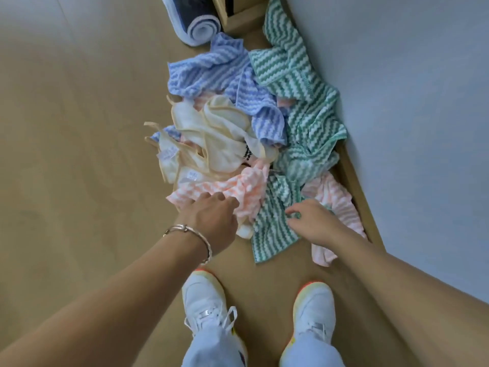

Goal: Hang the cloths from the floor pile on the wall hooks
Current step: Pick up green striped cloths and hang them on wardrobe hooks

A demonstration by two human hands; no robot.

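Observation:
A pile of several cloths lies on the wooden floor against the wall. It holds blue striped cloths [225,75], green striped cloths [304,102], cream cloths [211,139] and peach striped ones [238,192]. My left hand [211,218] reaches down onto the near peach cloth, its fingers curled into the fabric. My right hand [312,221] pinches the edge of the nearest green striped cloth [270,229]. A second peach cloth [341,205] lies under my right wrist. No wall hooks are in view.
A grey wall [410,102] with a wooden skirting board [357,186] runs along the right. A rolled dark mat with a white edge [193,19] and a wooden furniture base [238,14] sit beyond the pile. My two white shoes [209,303] stand just before the pile.

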